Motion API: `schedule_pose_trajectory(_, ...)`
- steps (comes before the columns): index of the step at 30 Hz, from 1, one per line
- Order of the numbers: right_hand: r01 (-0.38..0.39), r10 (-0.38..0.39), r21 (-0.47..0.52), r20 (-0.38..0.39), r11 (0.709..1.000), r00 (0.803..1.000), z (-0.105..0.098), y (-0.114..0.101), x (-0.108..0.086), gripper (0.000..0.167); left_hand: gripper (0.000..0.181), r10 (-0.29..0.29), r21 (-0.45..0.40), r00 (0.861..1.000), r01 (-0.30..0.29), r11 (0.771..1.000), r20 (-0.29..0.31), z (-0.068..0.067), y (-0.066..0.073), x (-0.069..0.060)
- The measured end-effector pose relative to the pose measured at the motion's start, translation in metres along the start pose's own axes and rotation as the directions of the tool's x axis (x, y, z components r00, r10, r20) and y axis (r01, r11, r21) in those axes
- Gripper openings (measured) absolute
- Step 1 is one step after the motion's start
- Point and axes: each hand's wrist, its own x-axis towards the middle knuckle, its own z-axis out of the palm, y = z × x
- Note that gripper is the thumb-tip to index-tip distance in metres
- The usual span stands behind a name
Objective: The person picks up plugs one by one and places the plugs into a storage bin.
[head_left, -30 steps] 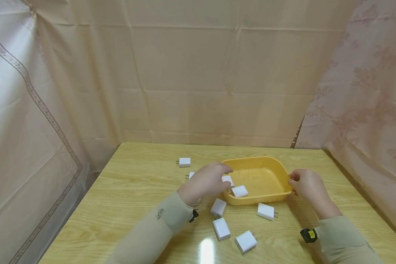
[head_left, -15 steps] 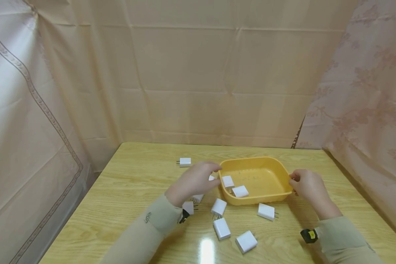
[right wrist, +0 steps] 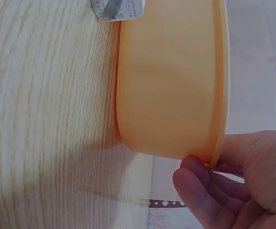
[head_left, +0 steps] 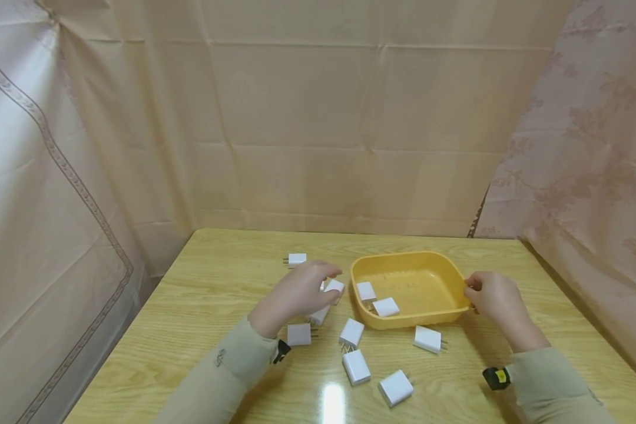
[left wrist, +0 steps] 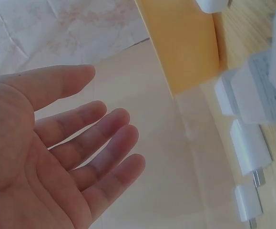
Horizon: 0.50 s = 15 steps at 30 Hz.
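My right hand (head_left: pixel 495 299) pinches the right-hand rim of a yellow plastic basket (head_left: pixel 439 280). The right wrist view shows the thumb and fingers on either side of that rim (right wrist: pixel 221 95). Two white charger plugs, one of them this plug (head_left: pixel 386 307), lie at the basket's left end. My left hand (head_left: pixel 297 291) hovers over the table left of the basket, holding nothing. In the left wrist view its fingers (left wrist: pixel 114 148) are relaxed and spread. Just beyond the hand lies a white charger plug (head_left: pixel 334 288), partly hidden by the fingers.
More white chargers lie on the wooden table (head_left: pixel 201 306): one at the back (head_left: pixel 297 259), a charger (head_left: pixel 299 334) beside the left wrist, and several in front of the basket, such as this charger (head_left: pixel 396 387). A beige cloth (head_left: pixel 297 118) hangs behind the table.
My left hand has moved left, away from the basket's left end and the two chargers there, bringing chargers on the table into view. The right hand and basket stay nearly still.
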Motion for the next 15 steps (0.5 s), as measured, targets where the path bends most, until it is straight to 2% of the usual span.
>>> schedule_pose_trajectory(5, 0.008, -0.008, -0.002, -0.006, 1.0, 1.0, 0.0, 0.001, 0.0, 0.018, 0.042, -0.021, -0.004, 1.0, 0.021, 1.0, 0.0, 0.0, -0.005, -0.006)
schedule_pose_trajectory(15, 0.006, -0.006, -0.004, -0.007, 1.0, 1.0, 0.0, 0.0, 0.0, 0.018, 0.041, 0.008, -0.008, 1.0, -0.008, 1.0, -0.027, -0.001, -0.017, -0.016)
